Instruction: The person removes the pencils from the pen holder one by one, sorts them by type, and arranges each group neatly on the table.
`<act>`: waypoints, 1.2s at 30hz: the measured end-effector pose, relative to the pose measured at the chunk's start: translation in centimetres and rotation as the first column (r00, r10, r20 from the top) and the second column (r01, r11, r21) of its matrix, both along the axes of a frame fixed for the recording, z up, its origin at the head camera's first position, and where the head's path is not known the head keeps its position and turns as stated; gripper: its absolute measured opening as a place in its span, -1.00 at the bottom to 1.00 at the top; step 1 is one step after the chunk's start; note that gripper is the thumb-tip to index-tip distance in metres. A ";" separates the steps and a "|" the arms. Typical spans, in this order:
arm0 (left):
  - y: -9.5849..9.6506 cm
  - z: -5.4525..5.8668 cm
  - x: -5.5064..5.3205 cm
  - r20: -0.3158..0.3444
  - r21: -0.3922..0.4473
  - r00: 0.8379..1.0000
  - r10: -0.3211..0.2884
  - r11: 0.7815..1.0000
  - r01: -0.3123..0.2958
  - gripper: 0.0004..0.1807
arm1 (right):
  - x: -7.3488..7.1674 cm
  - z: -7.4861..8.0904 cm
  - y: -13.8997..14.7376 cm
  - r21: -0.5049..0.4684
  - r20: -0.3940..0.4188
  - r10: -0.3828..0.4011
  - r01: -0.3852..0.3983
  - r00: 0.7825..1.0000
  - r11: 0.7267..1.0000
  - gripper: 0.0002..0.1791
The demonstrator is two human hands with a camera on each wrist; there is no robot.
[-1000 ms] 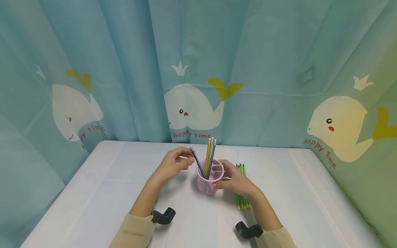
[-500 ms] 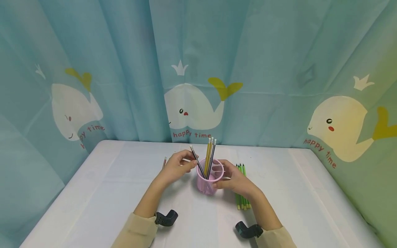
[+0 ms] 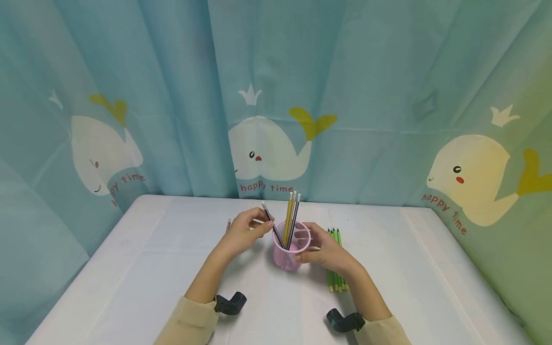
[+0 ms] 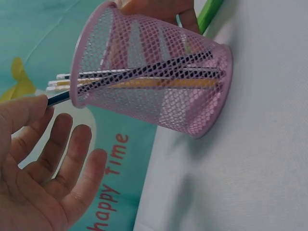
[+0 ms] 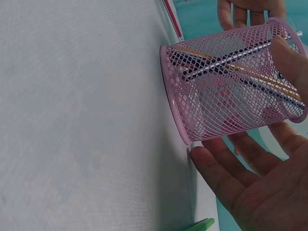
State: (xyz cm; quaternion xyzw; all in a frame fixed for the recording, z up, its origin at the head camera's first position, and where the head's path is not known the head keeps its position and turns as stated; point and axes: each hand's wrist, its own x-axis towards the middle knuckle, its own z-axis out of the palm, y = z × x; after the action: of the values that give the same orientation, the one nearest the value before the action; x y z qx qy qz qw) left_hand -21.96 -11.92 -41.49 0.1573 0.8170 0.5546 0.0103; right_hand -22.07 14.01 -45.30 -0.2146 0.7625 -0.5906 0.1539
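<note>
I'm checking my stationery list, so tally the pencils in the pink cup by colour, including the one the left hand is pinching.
Dark pencils: 2, one of them pinched by the left hand
Yellow pencils: 2
Total in the pink cup: 4

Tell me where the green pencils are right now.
In the head view, the green pencils lie on the table to the right of the pink mesh cup, their middle hidden by the right hand.
</note>
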 end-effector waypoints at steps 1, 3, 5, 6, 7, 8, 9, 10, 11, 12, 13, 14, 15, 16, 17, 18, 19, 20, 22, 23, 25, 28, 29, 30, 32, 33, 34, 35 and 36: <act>0.0 0.1 0.0 -0.001 0.001 1.000 0.001 1.000 -0.001 -0.84 | 0.0 0.0 0.0 0.001 -0.002 0.001 -0.001 1.000 1.000 -0.15; -0.1 0.4 0.1 -0.005 0.005 1.000 0.006 1.000 -0.006 -0.84 | 0.0 -0.1 0.0 0.004 -0.003 0.001 -0.001 1.000 1.000 -0.15; -0.3 0.6 0.2 -0.011 0.014 1.000 0.011 1.000 -0.011 -0.82 | 0.0 0.0 0.0 0.003 -0.003 0.001 -0.001 1.000 1.000 -0.15; -0.4 0.8 0.2 -0.017 0.018 1.000 0.015 1.000 -0.014 -0.82 | 0.0 0.0 0.0 0.007 -0.004 0.001 -0.001 1.000 1.000 -0.15; -0.5 0.9 0.3 -0.024 0.023 1.000 0.018 1.000 -0.018 -0.81 | 0.0 0.1 0.0 0.007 -0.001 0.000 0.000 1.000 1.000 -0.15; -0.6 1.0 0.3 -0.034 0.028 0.999 0.020 0.999 -0.019 -0.80 | 0.0 0.1 0.0 0.008 0.002 -0.002 0.002 1.000 1.000 -0.14; -0.7 1.1 0.4 -0.042 0.033 0.999 0.021 0.999 -0.020 -0.79 | 0.0 0.2 0.0 0.007 0.005 -0.003 0.003 1.000 1.000 -0.14; -0.9 1.2 0.4 -0.049 0.036 0.999 0.023 0.999 -0.021 -0.78 | 0.0 0.2 0.0 0.009 0.006 -0.001 0.001 1.000 1.000 -0.14; -1.0 1.3 0.4 -0.056 0.040 0.998 0.025 0.999 -0.022 -0.77 | 0.0 0.1 0.0 0.008 0.008 -0.001 0.001 1.000 1.000 -0.14; -1.1 1.4 0.5 -0.059 0.040 0.998 0.028 0.999 -0.026 -0.76 | 0.0 0.1 0.0 0.009 0.007 0.000 0.000 1.000 1.000 -0.15; -1.1 1.5 0.5 -0.063 0.042 0.998 0.031 0.999 -0.028 -0.76 | 0.0 0.1 0.0 0.008 0.008 0.001 -0.001 1.000 1.000 -0.15; -1.2 1.6 0.5 -0.063 0.045 0.997 0.033 0.999 -0.031 -0.75 | 0.0 0.0 0.0 0.007 0.006 0.003 -0.003 1.000 1.000 -0.15; -1.2 1.7 0.5 -0.064 0.048 0.997 0.036 0.998 -0.033 -0.75 | -0.1 0.0 0.0 0.005 0.003 0.005 -0.005 1.000 1.000 -0.16; -1.3 1.8 0.5 -0.066 0.052 0.997 0.036 0.998 -0.033 -0.75 | -0.1 0.0 0.0 0.004 0.001 0.007 -0.007 1.000 1.000 -0.16; -1.3 1.9 0.5 -0.069 0.057 0.997 0.035 0.998 -0.031 -0.74 | 0.0 0.0 0.0 0.003 0.000 0.008 -0.008 1.000 1.000 -0.16; -1.3 2.0 0.6 -0.071 0.061 0.997 0.034 0.998 -0.030 -0.74 | 0.0 0.0 0.0 0.001 0.000 0.008 -0.008 1.000 1.000 -0.16; -1.4 2.1 0.6 -0.074 0.065 0.997 0.032 0.998 -0.027 -0.74 | 0.0 0.0 0.0 0.002 0.000 0.008 -0.008 1.000 1.000 -0.16; -1.4 2.2 0.7 -0.076 0.069 0.997 0.028 0.997 -0.023 -0.74 | 0.0 0.0 0.0 0.001 0.001 0.007 -0.007 1.000 1.000 -0.17; -1.3 2.5 0.8 -0.079 0.072 0.996 0.027 0.997 -0.021 -0.74 | 0.0 0.0 0.0 -0.003 0.002 0.006 -0.006 1.000 1.000 -0.17; -1.3 2.6 0.9 -0.079 0.077 0.996 0.029 0.997 -0.023 -0.75 | 0.1 0.0 0.0 -0.004 0.001 0.005 -0.005 1.000 1.000 -0.17; -1.3 2.7 0.9 -0.076 0.087 0.996 0.037 0.996 -0.030 -0.77 | 0.1 0.0 0.0 -0.006 0.001 0.005 -0.005 1.000 1.000 -0.16; -1.2 2.8 1.0 -0.076 0.117 0.996 0.037 0.993 -0.028 -0.79 | 0.0 0.0 0.1 -0.006 0.002 0.004 -0.004 1.000 1.000 -0.15; -1.2 2.8 1.0 -0.076 0.130 0.996 0.035 0.991 -0.025 -0.78 | 0.0 0.0 0.0 -0.003 0.002 0.004 -0.004 1.000 1.000 -0.14; -1.2 2.8 0.9 -0.078 0.145 0.996 0.032 0.989 -0.021 -0.77 | 0.0 -0.1 0.1 -0.003 0.003 0.005 -0.005 1.000 1.000 -0.14; -1.1 2.7 0.8 -0.079 0.170 0.996 0.029 0.985 -0.015 -0.76 | 0.0 -0.1 0.1 -0.003 0.005 0.004 -0.004 1.000 1.000 -0.14; -1.1 2.8 0.8 -0.079 0.182 0.996 0.032 0.983 -0.017 -0.75 | 0.0 -0.1 0.1 -0.003 0.005 0.006 -0.006 1.000 1.000 -0.14; -1.1 2.8 0.8 -0.081 0.191 0.996 0.036 0.981 -0.020 -0.75 | 0.0 -0.1 0.0 -0.003 0.004 0.007 -0.007 1.000 1.000 -0.14; -1.2 2.8 0.8 -0.085 0.198 0.996 0.041 0.980 -0.023 -0.75 | 0.0 -0.1 0.0 -0.001 0.002 0.008 -0.008 1.000 1.000 -0.14; -1.2 2.8 0.8 -0.091 0.205 0.995 0.044 0.978 -0.024 -0.75 | 0.0 0.0 0.0 -0.002 0.002 0.009 -0.009 1.000 1.000 -0.15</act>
State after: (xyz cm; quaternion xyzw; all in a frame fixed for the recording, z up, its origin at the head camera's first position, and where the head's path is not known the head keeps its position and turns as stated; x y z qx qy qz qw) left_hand -21.17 -13.10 -38.64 0.1697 0.7581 0.6273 -0.0544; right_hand -22.05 14.05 -45.34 -0.2175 0.7607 -0.5910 0.1572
